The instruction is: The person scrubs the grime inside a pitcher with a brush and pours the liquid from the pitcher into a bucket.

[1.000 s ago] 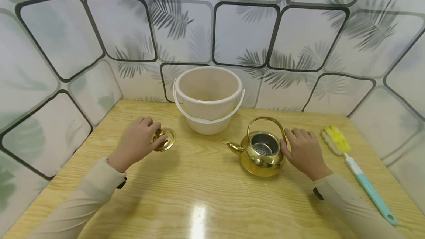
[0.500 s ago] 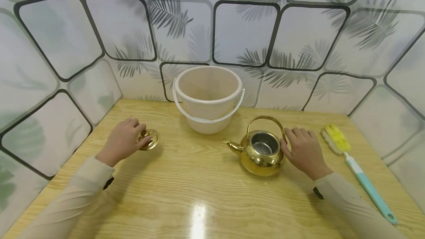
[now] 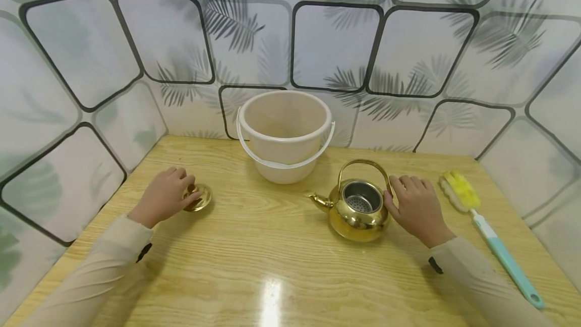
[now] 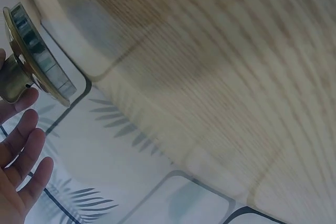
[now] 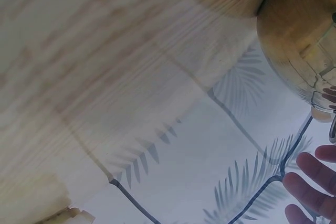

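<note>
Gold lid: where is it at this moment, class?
In the head view, the gold lid is on the left side, in the person's left grip, left of the bucket and kettle.

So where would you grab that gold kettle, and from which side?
Probably by the handle, at the top of its arch, coming from above and the right. It stands upright over the open mouth of the kettle, leaving room for fingers beneath, and the spout points left, away from that side.
</note>
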Available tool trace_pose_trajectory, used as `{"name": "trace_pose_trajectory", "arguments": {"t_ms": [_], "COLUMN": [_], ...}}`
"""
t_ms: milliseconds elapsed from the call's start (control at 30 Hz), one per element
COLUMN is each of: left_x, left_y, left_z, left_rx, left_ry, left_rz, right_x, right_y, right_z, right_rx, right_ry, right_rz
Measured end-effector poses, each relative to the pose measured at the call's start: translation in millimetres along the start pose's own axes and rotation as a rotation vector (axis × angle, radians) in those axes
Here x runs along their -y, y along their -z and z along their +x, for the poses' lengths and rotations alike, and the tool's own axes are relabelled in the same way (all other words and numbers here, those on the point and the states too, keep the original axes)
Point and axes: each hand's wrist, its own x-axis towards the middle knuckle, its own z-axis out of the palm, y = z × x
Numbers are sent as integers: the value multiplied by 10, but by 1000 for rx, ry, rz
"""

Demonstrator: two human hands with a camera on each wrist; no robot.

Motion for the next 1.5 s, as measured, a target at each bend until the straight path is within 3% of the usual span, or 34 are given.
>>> {"name": "trace_pose_trajectory", "arguments": {"t_ms": [200,767,1500], "left_x": [17,-7,-3], "left_y": [-28,-58,-86], "left_z": [-35,-80,-80], "left_rx": [51,53,132], "left_ry": [10,-24,11], "left_rz": [-10,-26,-37], "right_x": [-2,7,-4], "right_y": [-1,-7,-18], "right_z": [-1,-6,-9], "right_rx": [2,-4,-1], "right_ry": [-1,-8,-12], "right_rz": [2,13,12]}}
